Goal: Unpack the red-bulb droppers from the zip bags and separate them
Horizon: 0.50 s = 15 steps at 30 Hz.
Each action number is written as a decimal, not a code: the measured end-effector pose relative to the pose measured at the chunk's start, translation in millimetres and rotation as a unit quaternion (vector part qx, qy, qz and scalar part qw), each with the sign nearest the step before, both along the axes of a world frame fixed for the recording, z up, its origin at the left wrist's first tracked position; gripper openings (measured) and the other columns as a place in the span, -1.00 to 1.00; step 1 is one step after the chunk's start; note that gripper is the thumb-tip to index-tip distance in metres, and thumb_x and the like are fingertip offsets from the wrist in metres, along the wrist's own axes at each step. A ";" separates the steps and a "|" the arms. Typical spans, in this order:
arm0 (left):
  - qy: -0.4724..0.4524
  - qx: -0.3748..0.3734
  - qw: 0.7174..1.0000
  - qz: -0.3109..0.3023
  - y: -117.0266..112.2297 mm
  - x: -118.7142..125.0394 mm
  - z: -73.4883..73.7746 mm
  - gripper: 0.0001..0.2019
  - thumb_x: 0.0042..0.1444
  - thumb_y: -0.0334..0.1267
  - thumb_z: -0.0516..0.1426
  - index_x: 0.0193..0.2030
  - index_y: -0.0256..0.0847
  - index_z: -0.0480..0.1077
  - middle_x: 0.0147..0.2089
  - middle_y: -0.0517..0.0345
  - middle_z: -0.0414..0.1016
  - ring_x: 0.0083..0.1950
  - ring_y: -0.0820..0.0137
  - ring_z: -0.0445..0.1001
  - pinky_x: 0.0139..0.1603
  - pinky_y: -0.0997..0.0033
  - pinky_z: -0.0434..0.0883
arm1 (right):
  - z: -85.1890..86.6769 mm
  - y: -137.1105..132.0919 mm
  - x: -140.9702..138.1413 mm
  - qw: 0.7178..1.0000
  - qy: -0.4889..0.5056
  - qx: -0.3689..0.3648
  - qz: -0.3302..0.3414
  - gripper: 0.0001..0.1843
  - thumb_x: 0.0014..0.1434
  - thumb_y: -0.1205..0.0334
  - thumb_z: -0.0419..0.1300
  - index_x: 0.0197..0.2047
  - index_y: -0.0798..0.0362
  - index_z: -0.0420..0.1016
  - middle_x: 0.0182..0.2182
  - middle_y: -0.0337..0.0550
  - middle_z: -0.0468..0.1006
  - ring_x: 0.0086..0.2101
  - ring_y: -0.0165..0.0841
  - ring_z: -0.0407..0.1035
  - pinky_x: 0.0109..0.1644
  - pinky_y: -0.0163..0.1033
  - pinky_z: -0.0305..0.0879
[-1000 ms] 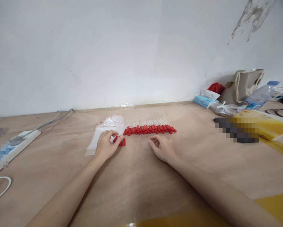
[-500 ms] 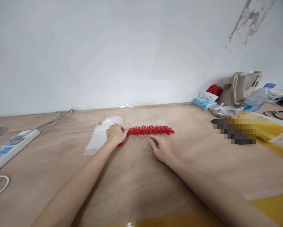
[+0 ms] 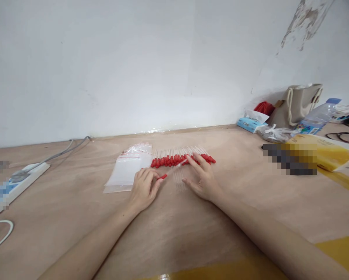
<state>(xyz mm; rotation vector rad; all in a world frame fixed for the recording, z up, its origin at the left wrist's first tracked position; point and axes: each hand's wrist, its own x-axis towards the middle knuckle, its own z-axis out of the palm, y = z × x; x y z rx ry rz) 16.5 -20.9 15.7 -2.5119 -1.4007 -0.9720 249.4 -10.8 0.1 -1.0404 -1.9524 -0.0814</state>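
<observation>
My left hand (image 3: pixel 144 189) pinches the red end of a glass dropper (image 3: pixel 176 168), whose clear tube slants up to the right. My right hand (image 3: pixel 203 179) has its fingers spread, palm down. Its fingertips reach over the row of red-bulbed droppers (image 3: pixel 168 160), near the far end of the held tube; whether they touch it I cannot tell. Those droppers lie side by side, thin clear stems pointing to the wall. Under and left of my right thumb lie several loose clear tubes (image 3: pixel 178 182). A stack of clear zip bags (image 3: pixel 119 175) lies beside my left hand.
At left a white power strip (image 3: pixel 25 182) has a grey cable running to the wall. Over on the right are a tissue pack (image 3: pixel 252 124), a canvas bag (image 3: pixel 302 105), a plastic bottle (image 3: pixel 320 116) and a yellow package (image 3: pixel 323 151). Yellow tape (image 3: pixel 342 252) crosses the near table edge.
My left hand has come back from the left end of the row, now with a red-ended dropper in it. My right hand's fingers have spread and reached forward over the red bulbs.
</observation>
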 end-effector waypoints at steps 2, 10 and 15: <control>0.021 -0.003 0.999 -0.029 -4.7 3.7 -3.9 -0.87 0.16 -0.21 0.00 -0.33 -0.19 0.28 -0.27 0.12 0.40 -0.17 0.32 0.31 -0.11 0.27 0.20 | 1.7 -0.9 0.8 0.997 -0.063 0.018 0.033 -0.46 0.10 0.01 0.10 0.13 0.00 0.22 0.10 -0.05 0.27 0.11 -0.21 0.08 0.20 0.00 -0.07; 0.042 0.028 0.997 -0.066 -5.6 8.6 -3.0 -0.90 0.15 -0.24 0.04 -0.30 -0.21 0.31 -0.21 0.12 0.44 -0.13 0.32 0.31 -0.08 0.23 0.20 | -4.3 0.4 -10.1 0.985 -0.126 0.081 0.089 -0.78 0.17 0.13 0.06 -0.19 -0.04 0.48 -0.48 -0.25 0.53 -0.30 -0.40 0.32 0.14 0.00 -0.11; 0.073 0.044 0.991 -0.100 -2.6 7.8 -4.9 -0.85 0.13 -0.19 0.07 -0.18 -0.12 0.39 0.01 0.14 0.39 0.07 0.26 0.23 0.08 0.14 0.14 | -4.6 -1.3 -11.0 0.981 -0.148 0.088 0.089 -0.80 0.18 0.17 0.05 -0.26 -0.02 0.50 -0.56 -0.26 0.46 -0.39 -0.43 0.24 0.08 -0.07 -0.05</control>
